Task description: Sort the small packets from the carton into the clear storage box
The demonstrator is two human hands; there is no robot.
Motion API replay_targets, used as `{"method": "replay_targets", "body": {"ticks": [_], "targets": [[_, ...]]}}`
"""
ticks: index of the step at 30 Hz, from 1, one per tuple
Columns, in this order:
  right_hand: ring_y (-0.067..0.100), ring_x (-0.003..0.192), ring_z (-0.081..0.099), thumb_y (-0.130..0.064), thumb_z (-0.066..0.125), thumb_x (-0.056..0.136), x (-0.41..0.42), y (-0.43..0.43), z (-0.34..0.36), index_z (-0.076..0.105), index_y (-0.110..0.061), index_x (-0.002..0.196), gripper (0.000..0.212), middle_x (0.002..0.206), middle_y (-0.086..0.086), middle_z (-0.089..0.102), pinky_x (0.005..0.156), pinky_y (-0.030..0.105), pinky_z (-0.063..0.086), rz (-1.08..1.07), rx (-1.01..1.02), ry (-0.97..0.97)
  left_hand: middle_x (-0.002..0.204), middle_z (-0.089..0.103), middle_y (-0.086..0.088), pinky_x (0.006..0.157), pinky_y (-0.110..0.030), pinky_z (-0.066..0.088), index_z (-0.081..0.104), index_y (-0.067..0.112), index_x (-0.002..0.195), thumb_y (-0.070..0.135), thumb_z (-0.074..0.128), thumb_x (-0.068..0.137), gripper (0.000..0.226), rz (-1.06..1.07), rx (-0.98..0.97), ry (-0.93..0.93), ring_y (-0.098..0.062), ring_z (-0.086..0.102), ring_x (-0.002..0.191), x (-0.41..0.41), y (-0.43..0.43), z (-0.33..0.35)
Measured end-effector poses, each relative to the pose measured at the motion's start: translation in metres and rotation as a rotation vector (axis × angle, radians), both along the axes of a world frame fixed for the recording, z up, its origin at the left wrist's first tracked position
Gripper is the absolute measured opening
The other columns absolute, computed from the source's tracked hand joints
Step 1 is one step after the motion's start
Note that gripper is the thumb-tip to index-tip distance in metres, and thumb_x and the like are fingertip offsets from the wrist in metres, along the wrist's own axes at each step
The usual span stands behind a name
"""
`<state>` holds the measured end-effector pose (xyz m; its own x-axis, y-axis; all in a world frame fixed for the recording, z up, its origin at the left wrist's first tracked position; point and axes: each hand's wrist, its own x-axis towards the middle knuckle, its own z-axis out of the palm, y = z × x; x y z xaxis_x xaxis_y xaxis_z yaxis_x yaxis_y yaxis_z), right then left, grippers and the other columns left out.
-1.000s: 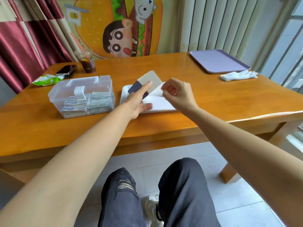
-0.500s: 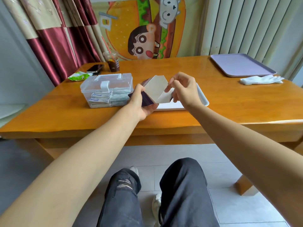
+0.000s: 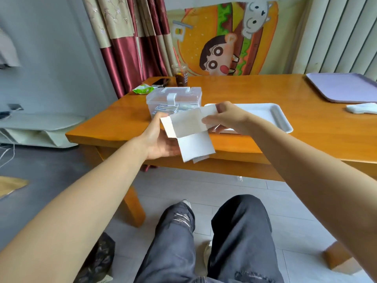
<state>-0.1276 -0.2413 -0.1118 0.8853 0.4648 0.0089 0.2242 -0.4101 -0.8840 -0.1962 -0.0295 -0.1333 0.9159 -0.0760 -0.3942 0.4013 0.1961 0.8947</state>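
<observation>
Our left hand (image 3: 161,139) grips the opened white carton (image 3: 187,127) from below; our right hand (image 3: 230,119) pinches its top flap; behind, the clear box (image 3: 189,97) holds packets (image 3: 165,108) on the worktop (image 3: 244,88).

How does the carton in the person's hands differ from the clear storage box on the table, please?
The carton is opaque white card; the storage box is clear plastic, showing stacked packets inside. The left hand and right hand hold the carton, flaps unfolded; the storage box rests on the table, lid on. Both are small containers.
</observation>
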Motion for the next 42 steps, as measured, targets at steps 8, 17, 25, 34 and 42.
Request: {"method": "replay_targets", "body": {"ticks": [8, 17, 25, 34, 42], "targets": [[0.016, 0.071, 0.064, -0.008, 0.063, 0.088, -0.026, 0.07, 0.007, 0.065, -0.002, 0.11, 0.023, 0.094, 0.012, 0.071, 0.056, 0.021, 0.047, 0.343, 0.013, 0.008, 0.104, 0.067, -0.007, 0.085, -0.04, 0.05, 0.064, 0.023, 0.1, 0.062, 0.051, 0.083, 0.045, -0.032, -0.044, 0.111, -0.028, 0.064, 0.096, -0.042, 0.072, -0.009], [0.015, 0.068, 0.064, -0.048, 0.038, 0.099, -0.055, 0.218, -0.035, 0.063, -0.01, 0.103, 0.046, 0.086, 0.007, 0.067, 0.065, 0.026, 0.053, 0.471, -0.062, 0.181, 0.086, 0.068, -0.004, 0.061, -0.028, 0.047, 0.067, 0.022, 0.092, 0.051, 0.053, 0.089, 0.032, 0.42, -0.01, 0.307, -0.02, 0.064, 0.073, -0.127, 0.199, -0.066], [0.013, 0.076, 0.065, -0.027, 0.054, 0.097, -0.076, 0.358, -0.095, 0.061, -0.011, 0.11, 0.022, 0.093, 0.005, 0.069, 0.062, 0.019, 0.051, 0.625, -0.238, 0.348, 0.09, 0.062, -0.006, 0.059, -0.036, 0.05, 0.055, 0.017, 0.107, 0.051, 0.069, 0.078, 0.047, 0.846, -0.066, 0.548, -0.024, 0.063, 0.078, -0.179, 0.282, -0.135], [0.013, 0.074, 0.063, -0.019, 0.051, 0.098, -0.089, 0.468, -0.156, 0.058, -0.006, 0.124, 0.029, 0.107, 0.012, 0.065, 0.065, 0.018, 0.053, 0.634, -0.317, 0.513, 0.091, 0.062, -0.014, 0.073, -0.045, 0.051, 0.056, 0.013, 0.1, 0.052, 0.047, 0.091, 0.041, 0.998, -0.238, 0.65, -0.032, 0.059, 0.077, -0.182, 0.365, -0.211], [0.011, 0.072, 0.061, -0.008, 0.043, 0.101, -0.074, 0.481, -0.173, 0.051, -0.005, 0.131, 0.032, 0.129, 0.02, 0.058, 0.074, 0.021, 0.057, 0.59, -0.352, 0.584, 0.121, 0.049, -0.023, 0.084, -0.045, 0.046, 0.045, 0.005, 0.126, 0.038, 0.05, 0.097, 0.045, 0.851, 0.049, 0.785, -0.037, 0.058, 0.099, -0.166, 0.377, -0.242]]}}
